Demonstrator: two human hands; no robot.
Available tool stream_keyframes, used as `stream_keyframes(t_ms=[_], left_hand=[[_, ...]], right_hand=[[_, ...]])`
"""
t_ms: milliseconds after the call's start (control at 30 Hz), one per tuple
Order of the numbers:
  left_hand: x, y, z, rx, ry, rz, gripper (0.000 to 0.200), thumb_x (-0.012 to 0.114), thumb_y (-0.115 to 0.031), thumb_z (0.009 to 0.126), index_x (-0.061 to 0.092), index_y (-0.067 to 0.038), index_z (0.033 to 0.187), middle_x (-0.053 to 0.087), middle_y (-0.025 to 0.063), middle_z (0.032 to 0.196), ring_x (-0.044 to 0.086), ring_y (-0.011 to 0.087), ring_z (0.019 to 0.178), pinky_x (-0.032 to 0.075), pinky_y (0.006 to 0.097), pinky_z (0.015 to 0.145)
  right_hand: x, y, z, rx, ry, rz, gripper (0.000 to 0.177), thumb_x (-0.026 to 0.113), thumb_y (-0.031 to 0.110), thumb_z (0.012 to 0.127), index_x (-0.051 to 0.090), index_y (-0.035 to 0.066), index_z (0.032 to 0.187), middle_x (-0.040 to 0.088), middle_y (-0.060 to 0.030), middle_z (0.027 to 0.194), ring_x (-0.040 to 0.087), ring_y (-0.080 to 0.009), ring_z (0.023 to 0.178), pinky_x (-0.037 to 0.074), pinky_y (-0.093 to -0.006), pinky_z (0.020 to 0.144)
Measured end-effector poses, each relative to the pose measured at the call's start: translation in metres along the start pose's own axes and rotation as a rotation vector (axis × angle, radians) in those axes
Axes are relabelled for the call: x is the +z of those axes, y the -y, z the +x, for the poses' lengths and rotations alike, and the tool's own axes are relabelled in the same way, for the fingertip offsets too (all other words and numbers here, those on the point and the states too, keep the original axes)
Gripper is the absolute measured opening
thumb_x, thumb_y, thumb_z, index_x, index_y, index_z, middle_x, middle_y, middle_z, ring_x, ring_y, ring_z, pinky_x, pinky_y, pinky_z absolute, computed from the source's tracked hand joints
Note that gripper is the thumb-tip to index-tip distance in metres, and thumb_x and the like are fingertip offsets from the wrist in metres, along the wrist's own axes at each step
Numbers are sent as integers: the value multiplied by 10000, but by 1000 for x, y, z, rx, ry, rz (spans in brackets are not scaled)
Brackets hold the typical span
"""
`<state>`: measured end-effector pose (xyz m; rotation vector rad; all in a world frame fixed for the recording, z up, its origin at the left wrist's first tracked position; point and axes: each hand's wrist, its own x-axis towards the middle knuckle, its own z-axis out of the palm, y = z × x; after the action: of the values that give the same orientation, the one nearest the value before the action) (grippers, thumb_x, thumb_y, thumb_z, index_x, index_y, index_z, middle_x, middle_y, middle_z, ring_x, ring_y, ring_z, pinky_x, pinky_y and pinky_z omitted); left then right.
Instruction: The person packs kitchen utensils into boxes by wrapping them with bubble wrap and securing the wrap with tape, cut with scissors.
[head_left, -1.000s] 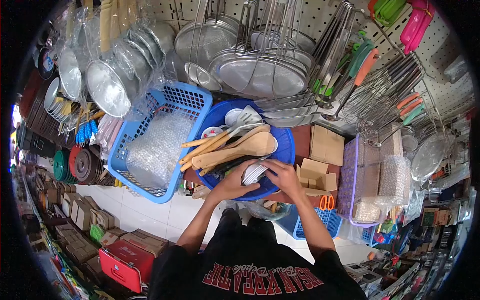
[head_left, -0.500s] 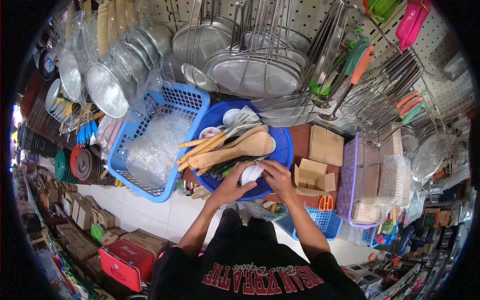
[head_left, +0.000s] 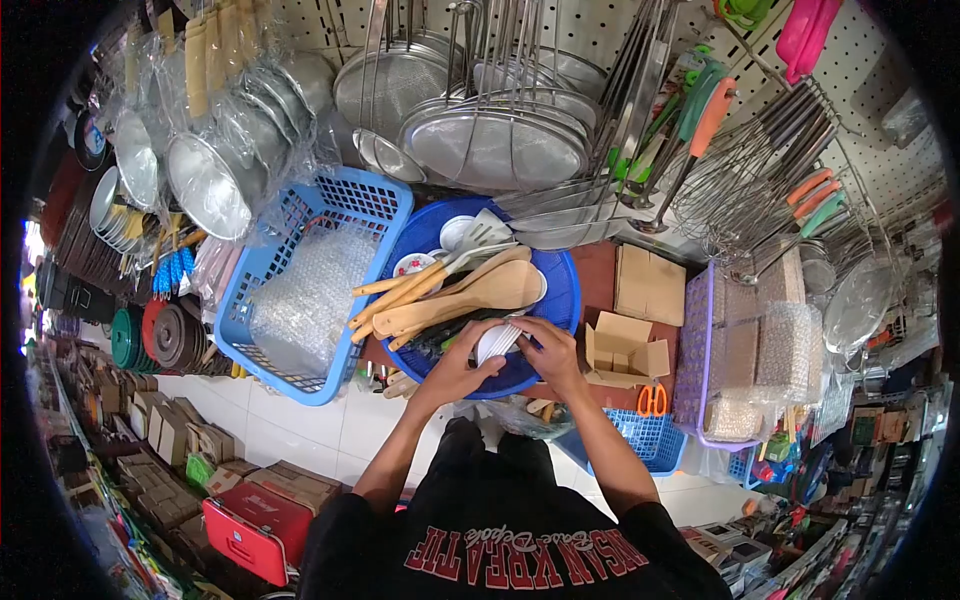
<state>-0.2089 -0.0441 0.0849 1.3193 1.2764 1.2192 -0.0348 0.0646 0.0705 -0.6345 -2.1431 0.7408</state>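
A round blue basin (head_left: pixel 565 285) holds wooden spatulas (head_left: pixel 460 295), a metal slotted turner (head_left: pixel 480 238) and small white dishes (head_left: pixel 458 232). At its near edge both my hands hold a stack of white spoons or small dishes (head_left: pixel 497 341). My left hand (head_left: pixel 460 365) cups the stack from the left. My right hand (head_left: pixel 545 350) grips it from the right and above.
A blue basket (head_left: pixel 260 270) with bubble wrap stands left of the basin. Open cardboard boxes (head_left: pixel 625 350) and orange scissors (head_left: pixel 652 398) lie to the right, beside a purple basket (head_left: pixel 700 340). Strainers, ladles and skimmers hang on the pegboard above.
Both hands have shifted slightly left along the basin's near edge with the white stack between them. The view has tilted a little.
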Motion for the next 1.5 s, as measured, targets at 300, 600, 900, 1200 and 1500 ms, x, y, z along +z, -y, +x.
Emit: stream_keyframes(t_ms=[300, 600, 900, 1200, 1500], left_hand=[[8, -11, -1, -209, -54, -358, 401, 459, -204, 1049, 421, -47, 1416, 523, 114, 1285, 573, 182, 1087, 634, 325, 682], [55, -21, -16, -105, -290, -364, 466, 319, -350, 1081, 452, -21, 1383, 547, 129, 1294, 563, 218, 1155, 446, 343, 999], [135, -43, -22, -93, -260, -461, 545, 280, -437, 1071, 475, -2, 1337, 568, 120, 1235, 560, 198, 1127, 443, 326, 977], [188, -74, -17, -63, -147, -347, 475, 255, -360, 1091, 444, -19, 1363, 553, 121, 1270, 549, 196, 1160, 442, 319, 994], [218, -72, -3, -420, -60, -1019, 719, 206, -665, 1001, 484, -117, 1374, 595, 129, 1308, 577, 324, 1208, 464, 551, 1010]], right_hand=[[-7, 23, 16, 86, -22, 80, 325, 764, -9, 766, 708, 35, 1083, 716, -131, 985, 711, -252, 864, 561, -320, 760], [-59, 81, 15, 357, 24, 111, 260, 745, 88, 830, 720, 36, 1083, 702, -156, 979, 696, -295, 875, 540, -350, 779], [-110, 94, -44, 351, -187, -41, 262, 762, 43, 813, 734, 52, 1073, 703, -118, 968, 664, -151, 757, 537, -277, 618], [-163, 93, -94, 511, -353, -27, 225, 761, 72, 825, 712, 13, 1037, 718, -124, 931, 697, -199, 773, 535, -291, 652], [-213, 50, -167, 662, -590, 536, 207, 706, -2, 886, 656, -45, 1083, 719, -74, 964, 662, -95, 864, 519, -233, 758]])
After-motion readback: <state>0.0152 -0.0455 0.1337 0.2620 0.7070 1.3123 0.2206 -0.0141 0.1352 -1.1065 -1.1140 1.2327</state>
